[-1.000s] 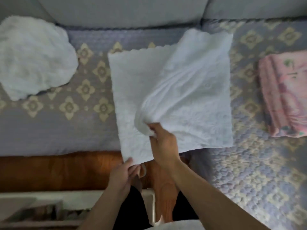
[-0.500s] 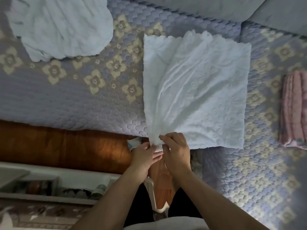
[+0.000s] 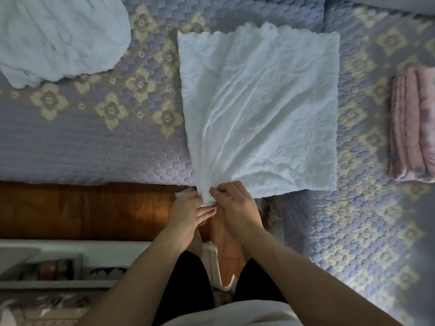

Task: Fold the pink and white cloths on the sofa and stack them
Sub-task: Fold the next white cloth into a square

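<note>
A white embossed cloth (image 3: 270, 109) lies half folded on the sofa's quilted cover, its top layer creased toward the near left corner. That corner is bunched at the sofa's front edge, where both hands meet. My left hand (image 3: 188, 212) pinches the bunched corner from the left and my right hand (image 3: 235, 205) pinches it from the right. A folded pink cloth (image 3: 412, 128) rests at the right edge of the view. Another white cloth (image 3: 58, 36) lies crumpled at the top left.
The lilac quilted cover with cream flower motifs (image 3: 106, 128) spreads over the whole sofa seat. A wooden front rail (image 3: 82, 208) runs below it on the left. A low white shelf (image 3: 58, 262) with small items stands near the floor at the lower left.
My right hand carried the lifted cloth layer down and left to the near corner, joining my left hand there. The view shifted, so both other cloths slid toward the frame edges.
</note>
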The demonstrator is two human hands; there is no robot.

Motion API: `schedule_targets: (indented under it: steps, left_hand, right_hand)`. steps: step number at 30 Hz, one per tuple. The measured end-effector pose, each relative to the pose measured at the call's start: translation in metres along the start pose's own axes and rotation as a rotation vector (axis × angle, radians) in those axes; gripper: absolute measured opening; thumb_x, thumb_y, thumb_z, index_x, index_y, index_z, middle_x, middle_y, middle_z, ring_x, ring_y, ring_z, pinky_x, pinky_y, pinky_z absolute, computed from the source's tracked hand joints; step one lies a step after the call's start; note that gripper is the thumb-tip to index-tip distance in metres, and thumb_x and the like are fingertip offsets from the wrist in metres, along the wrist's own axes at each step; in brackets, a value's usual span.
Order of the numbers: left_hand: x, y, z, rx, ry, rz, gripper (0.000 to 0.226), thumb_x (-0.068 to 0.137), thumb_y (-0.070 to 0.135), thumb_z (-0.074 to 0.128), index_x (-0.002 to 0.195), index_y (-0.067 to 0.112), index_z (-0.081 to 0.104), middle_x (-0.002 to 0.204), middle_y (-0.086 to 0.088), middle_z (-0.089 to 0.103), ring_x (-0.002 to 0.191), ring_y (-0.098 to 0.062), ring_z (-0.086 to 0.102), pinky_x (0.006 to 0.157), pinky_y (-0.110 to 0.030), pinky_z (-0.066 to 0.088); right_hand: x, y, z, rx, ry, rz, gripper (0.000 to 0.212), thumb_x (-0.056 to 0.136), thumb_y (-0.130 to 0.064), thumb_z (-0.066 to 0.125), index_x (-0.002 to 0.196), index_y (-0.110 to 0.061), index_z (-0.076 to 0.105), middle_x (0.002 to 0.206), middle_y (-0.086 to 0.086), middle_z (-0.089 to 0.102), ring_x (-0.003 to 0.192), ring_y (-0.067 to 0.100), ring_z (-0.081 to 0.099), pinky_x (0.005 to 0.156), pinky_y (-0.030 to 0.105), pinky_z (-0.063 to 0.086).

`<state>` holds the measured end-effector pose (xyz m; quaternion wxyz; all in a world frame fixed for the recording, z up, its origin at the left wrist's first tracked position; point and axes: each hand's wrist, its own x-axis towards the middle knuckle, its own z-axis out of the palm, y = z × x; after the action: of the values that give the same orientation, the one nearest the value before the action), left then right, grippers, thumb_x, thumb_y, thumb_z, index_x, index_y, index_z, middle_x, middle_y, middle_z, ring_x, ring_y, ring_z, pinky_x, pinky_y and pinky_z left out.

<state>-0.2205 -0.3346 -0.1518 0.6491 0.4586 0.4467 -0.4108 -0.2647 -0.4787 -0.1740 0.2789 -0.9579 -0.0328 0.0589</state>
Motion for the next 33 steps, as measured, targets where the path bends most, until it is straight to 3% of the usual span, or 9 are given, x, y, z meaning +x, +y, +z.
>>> schedule_targets:
  steps: [3,7,9,12,15,19,22,28,33]
  left_hand:
    - [-0.004,0.004,0.010,0.049,0.006,0.015,0.032,0.104,0.031,0.050,0.121,0.006,0.064,0.111,-0.016,0.074,0.102,-0.028,0.073,0.091,-0.042,0.057]
    - [0.000,-0.002,0.018,0.239,0.065,0.075,0.027,0.099,0.011,0.061,0.124,0.002,0.061,0.115,-0.016,0.072,0.098,-0.025,0.074,0.094,-0.039,0.056]
    - [0.003,-0.002,0.018,0.240,0.121,0.077,0.031,0.098,0.006,0.060,0.129,0.001,0.057,0.113,-0.015,0.072,0.097,-0.027,0.074,0.094,-0.041,0.055]
    - [0.003,0.002,0.022,0.250,0.146,0.066,0.031,0.098,0.004,0.059,0.129,0.004,0.057,0.113,-0.015,0.072,0.098,-0.030,0.074,0.096,-0.043,0.054]
    - [0.003,0.002,0.027,0.262,0.155,0.062,0.029,0.098,0.004,0.057,0.127,0.005,0.058,0.115,-0.016,0.072,0.102,-0.031,0.072,0.094,-0.042,0.054]
    - [-0.006,0.008,0.036,0.210,0.161,0.055,0.028,0.099,0.003,0.053,0.126,0.007,0.059,0.114,-0.013,0.072,0.106,-0.030,0.070,0.087,-0.038,0.053]
    - [-0.012,0.011,0.044,0.156,0.184,0.059,0.028,0.098,0.001,0.053,0.125,0.006,0.058,0.110,-0.014,0.073,0.104,-0.030,0.070,0.086,-0.038,0.053]
    - [-0.028,0.031,0.057,0.078,0.222,0.100,0.015,0.098,0.002,0.051,0.110,0.005,0.060,0.102,-0.013,0.071,0.101,-0.027,0.068,0.095,-0.041,0.050]
    - [-0.059,0.073,0.060,0.081,0.232,0.192,0.015,0.099,0.002,0.049,0.104,0.009,0.061,0.092,-0.006,0.076,0.097,-0.022,0.067,0.083,-0.033,0.055]
  right_hand:
    - [0.000,-0.003,-0.007,-0.012,-0.105,0.017,0.037,0.081,-0.009,0.071,0.118,-0.010,0.070,0.112,0.006,0.066,0.103,0.027,0.059,0.087,0.040,0.055]
    - [-0.018,0.020,-0.024,0.114,-0.342,-0.005,0.042,0.094,-0.026,0.046,0.132,-0.019,0.060,0.137,0.005,0.058,0.131,0.023,0.047,0.117,0.041,0.034]
    - [-0.032,0.051,-0.039,0.270,-0.166,0.383,0.037,0.092,-0.022,0.046,0.126,-0.027,0.061,0.132,0.007,0.061,0.127,0.024,0.052,0.114,0.043,0.039]
    - [-0.057,0.131,-0.064,0.073,0.124,0.953,0.052,0.089,-0.003,0.049,0.138,-0.015,0.048,0.140,0.008,0.047,0.127,0.026,0.045,0.101,0.030,0.039]
    - [-0.072,0.200,-0.085,0.174,0.168,1.230,0.068,0.085,-0.010,0.056,0.147,-0.027,0.034,0.141,0.002,0.041,0.124,0.027,0.051,0.090,0.041,0.050]
    - [-0.072,0.242,-0.088,0.325,0.196,1.294,0.067,0.082,-0.024,0.068,0.143,-0.033,0.043,0.129,0.001,0.056,0.111,0.023,0.059,0.081,0.032,0.047]
    - [-0.067,0.252,-0.089,0.347,0.214,1.300,0.055,0.082,-0.025,0.060,0.133,-0.040,0.049,0.128,-0.003,0.060,0.111,0.024,0.058,0.083,0.037,0.052]
    - [-0.053,0.254,-0.094,0.389,0.262,1.341,0.037,0.084,-0.020,0.052,0.120,-0.029,0.057,0.109,-0.002,0.066,0.096,0.024,0.063,0.073,0.033,0.051]
    - [-0.043,0.234,-0.130,0.264,0.252,1.354,0.021,0.079,-0.008,0.050,0.098,-0.017,0.051,0.089,0.002,0.055,0.086,0.031,0.058,0.066,0.035,0.046]
